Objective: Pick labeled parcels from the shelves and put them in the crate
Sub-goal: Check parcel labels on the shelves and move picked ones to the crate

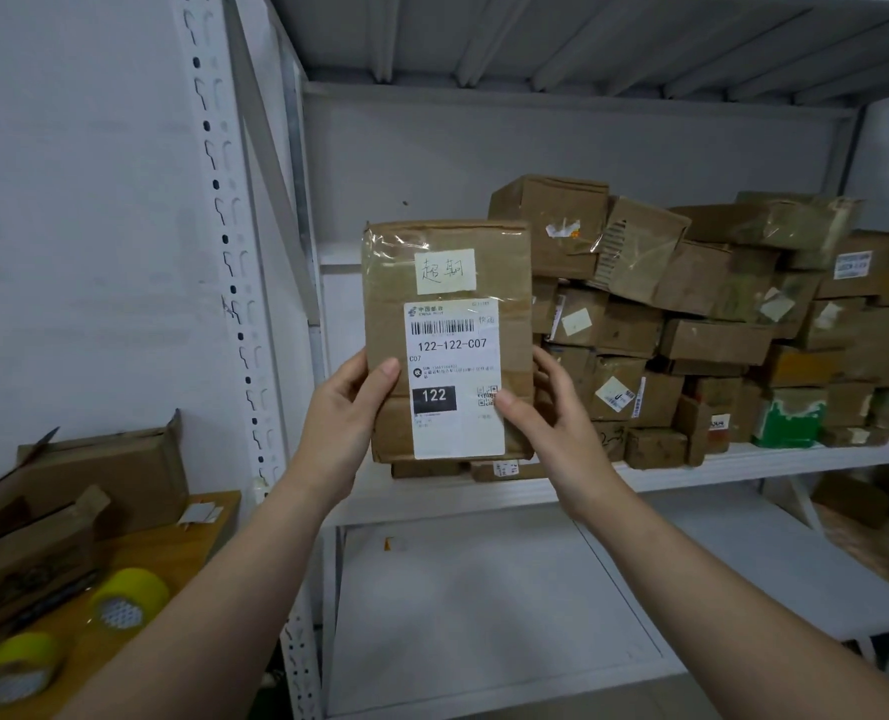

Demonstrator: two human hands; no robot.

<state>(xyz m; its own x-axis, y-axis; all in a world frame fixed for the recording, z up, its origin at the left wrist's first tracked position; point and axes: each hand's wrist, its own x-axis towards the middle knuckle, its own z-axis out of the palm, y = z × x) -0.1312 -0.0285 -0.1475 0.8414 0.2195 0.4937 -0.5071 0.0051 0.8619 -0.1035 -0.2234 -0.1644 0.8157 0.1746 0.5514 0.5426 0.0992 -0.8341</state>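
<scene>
A flat brown cardboard parcel [388,324] is held upright in front of the shelf, its face turned to me. It carries a white shipping label printed "122-122-C07" and a small handwritten note above it. My left hand [343,407] grips the parcel's lower left edge, thumb on the front. On the lower right edge my right hand [551,407] grips it, thumb pressed on the label. No crate is in view.
A pile of several brown parcels [718,330] fills the white metal shelf [743,467] behind and to the right. The lower shelf board [484,605] is white. At the left, a wooden table [172,543] holds open cartons [94,485] and two yellow tape rolls [125,597].
</scene>
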